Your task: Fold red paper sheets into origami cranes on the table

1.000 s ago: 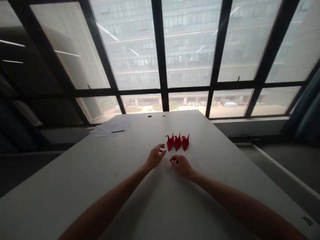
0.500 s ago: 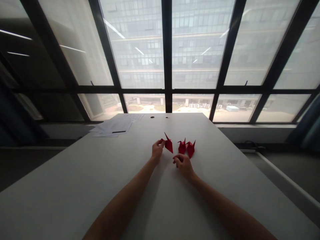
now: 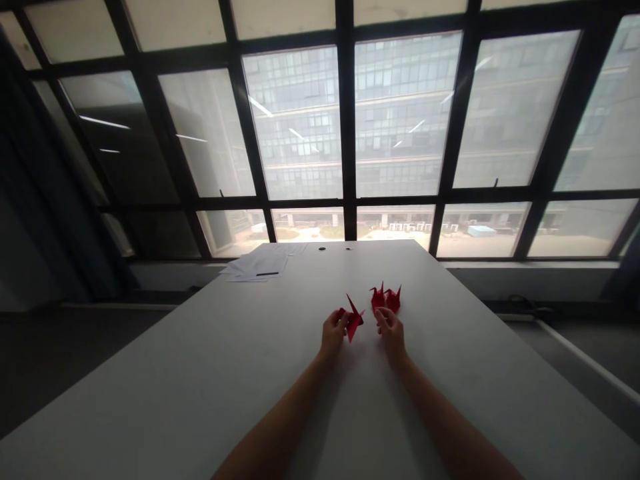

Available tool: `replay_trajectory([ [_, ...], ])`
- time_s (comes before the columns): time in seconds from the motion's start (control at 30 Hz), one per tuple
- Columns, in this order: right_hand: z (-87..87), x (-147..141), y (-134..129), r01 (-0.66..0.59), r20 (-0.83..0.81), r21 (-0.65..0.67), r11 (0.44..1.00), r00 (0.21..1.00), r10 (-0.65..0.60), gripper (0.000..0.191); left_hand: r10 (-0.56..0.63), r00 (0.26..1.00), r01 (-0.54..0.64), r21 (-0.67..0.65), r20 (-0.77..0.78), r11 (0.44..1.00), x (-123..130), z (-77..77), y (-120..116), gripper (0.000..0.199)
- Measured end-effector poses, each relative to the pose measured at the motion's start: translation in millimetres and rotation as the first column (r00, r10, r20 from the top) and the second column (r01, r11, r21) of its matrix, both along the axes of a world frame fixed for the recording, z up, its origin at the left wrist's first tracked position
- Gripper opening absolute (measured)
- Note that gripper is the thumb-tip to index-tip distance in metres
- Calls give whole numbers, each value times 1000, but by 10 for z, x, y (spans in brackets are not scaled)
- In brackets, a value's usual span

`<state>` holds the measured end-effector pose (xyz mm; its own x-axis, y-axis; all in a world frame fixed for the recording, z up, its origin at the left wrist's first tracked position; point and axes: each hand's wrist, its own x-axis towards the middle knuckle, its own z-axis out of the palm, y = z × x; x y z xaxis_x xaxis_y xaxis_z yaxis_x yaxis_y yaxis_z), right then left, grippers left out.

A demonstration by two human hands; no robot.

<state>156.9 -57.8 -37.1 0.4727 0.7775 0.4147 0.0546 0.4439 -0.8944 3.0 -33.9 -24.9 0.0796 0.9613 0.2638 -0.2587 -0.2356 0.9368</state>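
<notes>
A red folded-paper crane (image 3: 355,323) is pinched in my left hand (image 3: 334,333), raised over the white table (image 3: 210,380). One thin point of the crane sticks upward and another points down. Just right of it, my right hand (image 3: 391,331) has its fingers curled together, with a small gap between them and the crane; nothing shows in its grip. Beyond my right fingertips, two more red paper cranes, a left one (image 3: 378,298) and a right one (image 3: 393,301), stand side by side on the table, the left one's lower part partly hidden by those fingers.
Sheets of paper (image 3: 255,265) lie at the table's far left, with a dark pen-like stick (image 3: 267,274) on them. Near the far edge is a round dark hole (image 3: 322,249), with a small object (image 3: 349,249) beside it. Tall windows (image 3: 400,120) rise behind the table.
The crane in my left hand has turned, showing a different side. My right hand has moved away from its lower tip towards the two standing cranes. The camera view has tilted up and shifted left.
</notes>
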Motion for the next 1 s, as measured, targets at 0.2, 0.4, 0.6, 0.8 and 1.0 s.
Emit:
replay_trajectory([
  [0.2, -32, -3, -12, -83, 2, -53, 995, 997, 83, 44, -43, 997, 43, -4, -61, 999, -21, 30, -47, 35],
  [0.4, -66, -78, -41, -109, 39, -74, 991, 993, 113, 26, -65, 966, 85, 68, -250, 994, -24, -30, -65, 25],
  [0.6, -23, -71, -99, -138, 45, -68, 988, 989, 141, 24, -24, 931, 75, 129, -364, 989, -50, 5, -113, 24],
  [0.8, -30, -56, -168, -154, 99, -63, 986, 982, 160, 23, -17, 948, 38, 61, -319, 997, -45, 2, -123, 25],
  [1.0, 4, -58, -204, -155, 136, -109, 982, 976, 169, 23, -48, 953, 67, 56, -300, 996, -41, 27, -149, 25],
])
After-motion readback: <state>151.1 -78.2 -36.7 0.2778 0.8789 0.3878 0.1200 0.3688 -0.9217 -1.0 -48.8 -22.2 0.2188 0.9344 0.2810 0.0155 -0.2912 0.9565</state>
